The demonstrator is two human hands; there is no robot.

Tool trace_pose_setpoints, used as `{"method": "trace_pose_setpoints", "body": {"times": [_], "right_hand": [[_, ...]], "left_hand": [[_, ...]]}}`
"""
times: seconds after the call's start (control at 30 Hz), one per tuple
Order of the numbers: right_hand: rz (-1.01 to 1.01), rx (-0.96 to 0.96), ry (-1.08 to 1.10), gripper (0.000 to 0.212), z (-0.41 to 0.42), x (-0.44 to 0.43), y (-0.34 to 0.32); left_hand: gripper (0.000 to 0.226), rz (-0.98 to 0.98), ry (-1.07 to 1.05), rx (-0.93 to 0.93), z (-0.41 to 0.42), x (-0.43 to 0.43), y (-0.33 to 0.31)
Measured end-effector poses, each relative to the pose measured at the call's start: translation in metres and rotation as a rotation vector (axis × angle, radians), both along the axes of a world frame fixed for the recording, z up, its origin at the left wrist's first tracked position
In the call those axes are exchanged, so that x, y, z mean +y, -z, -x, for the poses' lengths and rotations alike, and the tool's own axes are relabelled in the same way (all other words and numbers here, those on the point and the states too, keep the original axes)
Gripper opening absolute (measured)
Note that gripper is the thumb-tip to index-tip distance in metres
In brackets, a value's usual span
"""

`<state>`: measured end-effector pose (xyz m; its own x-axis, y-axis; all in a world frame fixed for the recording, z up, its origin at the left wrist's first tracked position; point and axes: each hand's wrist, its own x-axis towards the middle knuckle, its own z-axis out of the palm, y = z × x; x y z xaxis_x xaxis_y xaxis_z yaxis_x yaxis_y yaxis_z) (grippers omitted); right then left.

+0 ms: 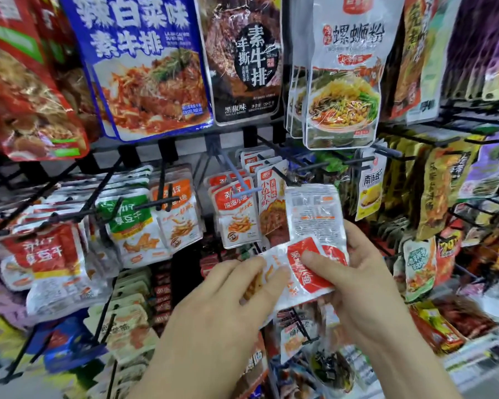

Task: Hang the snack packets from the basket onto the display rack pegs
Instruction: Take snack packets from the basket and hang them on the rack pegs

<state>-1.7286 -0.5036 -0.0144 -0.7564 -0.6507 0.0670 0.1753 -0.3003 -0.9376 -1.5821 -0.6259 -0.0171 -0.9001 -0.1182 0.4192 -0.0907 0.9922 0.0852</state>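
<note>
Pinching two foil packets [314, 220] in right hand [366, 272]; touching the lower with flat-fingered left hand [228, 300]. Likely light, floppy, slick: best held near top edge.

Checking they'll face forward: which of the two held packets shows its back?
The upper packet, upright above the right hand: plain silver with small print. The lower packet, under that thumb, shows its red front.

right hand [366, 272] grips two snack packets [314, 217] (one back-out) | left hand [222, 295] touches the front one
</note>
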Motion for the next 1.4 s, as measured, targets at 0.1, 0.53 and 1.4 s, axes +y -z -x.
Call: {"method": "trace_pose_setpoints", "body": {"times": [0.1, 0.53, 1.4], "right_hand": [[-0.109, 0.249, 0.098, 0.048, -0.005, -0.001, 0.003], [-0.275, 0.882, 0.286, 0.066, -0.006, 0.027, 0.002], [-0.163, 0.462, 0.106, 0.046, -0.013, -0.041, 0.011]], "left_hand": [[0.068, -0.142, -0.043, -0.158, 0.003, 0.007, -0.007], [0.01, -1.37, -0.169, 0.434, 0.026, 0.005, -0.017], [0.028, -1.337, -0.254, 0.696, 0.072, -0.027, -0.038]]}}
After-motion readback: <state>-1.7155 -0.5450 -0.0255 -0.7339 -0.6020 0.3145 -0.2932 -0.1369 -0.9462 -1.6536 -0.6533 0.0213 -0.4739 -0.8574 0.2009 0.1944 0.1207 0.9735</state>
